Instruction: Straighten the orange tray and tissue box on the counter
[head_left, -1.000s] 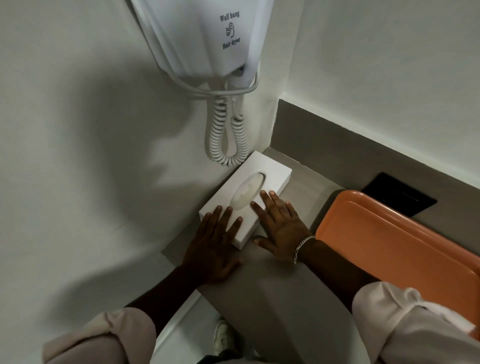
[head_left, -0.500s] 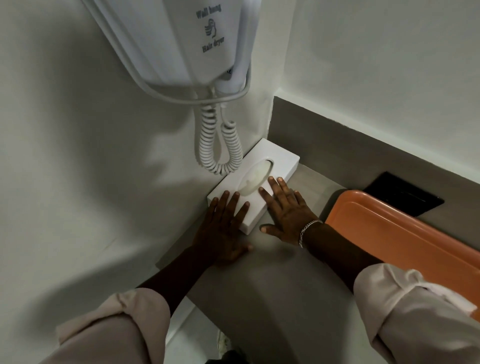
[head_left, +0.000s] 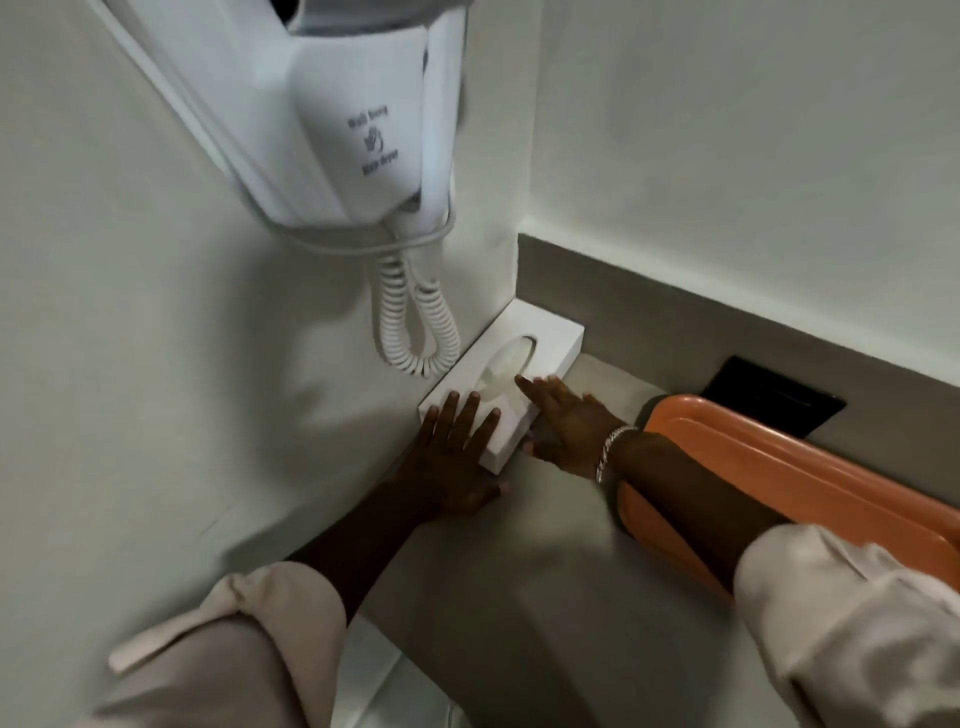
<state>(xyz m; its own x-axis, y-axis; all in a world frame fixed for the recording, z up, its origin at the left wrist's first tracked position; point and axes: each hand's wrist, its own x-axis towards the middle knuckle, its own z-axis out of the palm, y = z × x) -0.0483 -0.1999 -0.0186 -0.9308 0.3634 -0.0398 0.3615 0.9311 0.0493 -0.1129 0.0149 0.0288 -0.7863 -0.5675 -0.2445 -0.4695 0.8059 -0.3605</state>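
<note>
A white tissue box (head_left: 551, 336) lies on the grey counter (head_left: 540, 561), pushed into the corner along the left wall. My left hand (head_left: 451, 463) lies flat against its near end, fingers spread over the top. Flat beside the box's right side is my right hand (head_left: 567, 425), with a bracelet on the wrist and its fingertips on the top by the oval opening. Neither hand grips the box. The orange tray (head_left: 779, 470) sits to the right, partly under my right forearm.
A white wall-hung hair dryer (head_left: 337, 130) hangs above the box, and its coiled cord (head_left: 415, 327) dangles just left of the box. A black plate (head_left: 774, 400) is set in the grey backsplash behind the tray. The counter's front edge drops off at lower left.
Both hands have slid the tissue box away from me, deeper into the corner and closer along the left wall. The tray has stayed where it was.
</note>
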